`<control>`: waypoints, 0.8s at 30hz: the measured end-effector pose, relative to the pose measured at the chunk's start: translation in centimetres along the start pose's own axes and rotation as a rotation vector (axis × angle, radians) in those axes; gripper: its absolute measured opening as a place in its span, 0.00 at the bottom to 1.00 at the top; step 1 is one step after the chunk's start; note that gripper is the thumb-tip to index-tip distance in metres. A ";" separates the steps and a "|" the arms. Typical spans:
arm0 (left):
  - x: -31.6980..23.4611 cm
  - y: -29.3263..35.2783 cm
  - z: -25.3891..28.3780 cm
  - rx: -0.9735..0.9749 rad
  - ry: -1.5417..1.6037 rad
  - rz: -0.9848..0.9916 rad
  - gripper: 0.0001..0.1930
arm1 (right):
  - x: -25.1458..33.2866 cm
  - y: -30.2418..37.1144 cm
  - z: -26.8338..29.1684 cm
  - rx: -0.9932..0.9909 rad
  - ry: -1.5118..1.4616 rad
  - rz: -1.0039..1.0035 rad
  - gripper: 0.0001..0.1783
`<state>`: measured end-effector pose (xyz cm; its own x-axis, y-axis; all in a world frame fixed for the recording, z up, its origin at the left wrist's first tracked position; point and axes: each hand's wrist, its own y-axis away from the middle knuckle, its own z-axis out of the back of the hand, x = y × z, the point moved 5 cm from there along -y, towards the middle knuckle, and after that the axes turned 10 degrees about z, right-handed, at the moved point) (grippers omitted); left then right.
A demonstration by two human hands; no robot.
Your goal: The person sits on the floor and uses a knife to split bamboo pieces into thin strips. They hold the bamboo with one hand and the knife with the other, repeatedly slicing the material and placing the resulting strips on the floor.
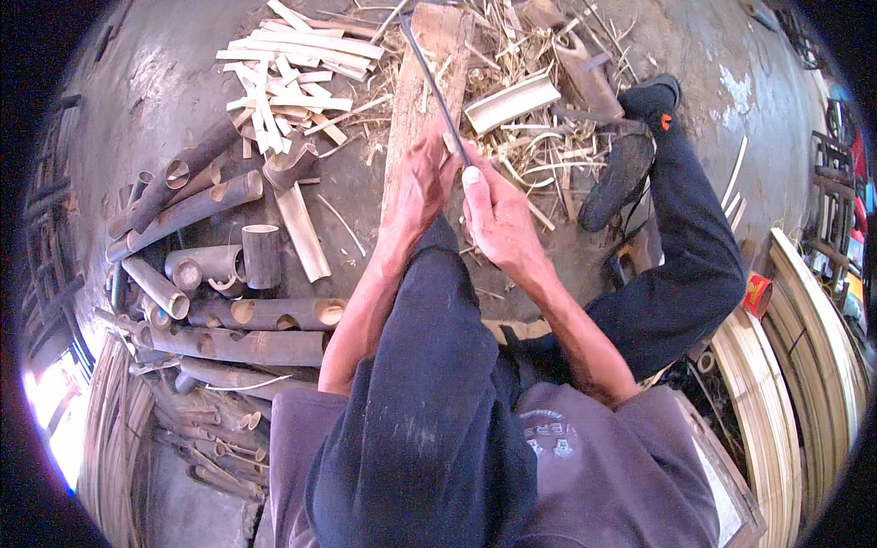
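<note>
My right hand (501, 215) is closed around the near end of a long, thin, dark blade-like tool (427, 68), its thumb lying along it. The tool points away from me and slightly left, above a wooden plank (416, 110). Close against it, my left hand (425, 173) has its fingers drawn together, with a small pale bit at the fingertips. What the left hand grips is mostly hidden, and its fingers are a little blurred. Both hands meet just beyond my raised knee.
Pale split bamboo strips (301, 55) lie piled at the far left. Shavings (548, 155) and a halved bamboo piece (513, 102) litter the floor right of the plank. Dark bamboo tubes (260, 256) are stacked on the left. Long slats (758, 393) stand at right, near my bent leg.
</note>
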<state>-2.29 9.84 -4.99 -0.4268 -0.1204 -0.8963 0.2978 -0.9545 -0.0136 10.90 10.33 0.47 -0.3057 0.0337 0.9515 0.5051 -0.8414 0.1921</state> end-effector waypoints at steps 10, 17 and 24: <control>1.3 2.5 -1.1 -0.017 -0.188 0.094 0.29 | 0.3 0.5 -0.1 0.040 0.002 -0.017 0.24; -0.3 3.7 1.9 -0.219 0.301 0.457 0.12 | -2.5 0.5 0.3 -0.052 0.127 0.144 0.26; -1.1 3.4 0.8 -0.297 -0.052 0.362 0.19 | -2.9 0.1 -1.1 0.087 0.090 0.005 0.20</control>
<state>-1.46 6.50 -3.74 -0.2904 -0.4519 -0.8435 0.6633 -0.7304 0.1629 10.99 9.57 -2.55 -0.3718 -0.0221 0.9280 0.5741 -0.7911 0.2111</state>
